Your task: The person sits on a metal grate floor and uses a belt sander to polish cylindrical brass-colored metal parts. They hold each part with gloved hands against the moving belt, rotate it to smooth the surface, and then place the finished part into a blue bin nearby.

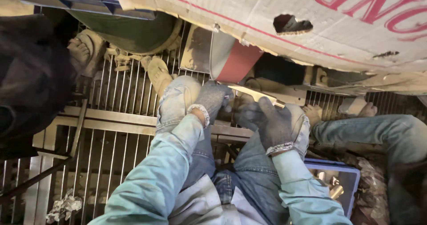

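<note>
Both my hands wear dark grey knit gloves. My left hand [212, 99] and my right hand [266, 120] together grip a slim brass-coloured metal piece [258, 96], held across my knees. Its far end touches a red-brown sanding belt [238, 64] running on a metal wheel under a cardboard cover [284, 11]. The left hand holds the end nearest the belt; the right holds the other end, whose tip sticks out past the fingers.
A metal grate floor [111, 136] lies below my jeans-clad legs. A blue tray [342, 180] with brass parts sits at my right. Another person's sandalled foot [84, 51] is at the left, and a second person's leg in jeans [378, 127] at the right.
</note>
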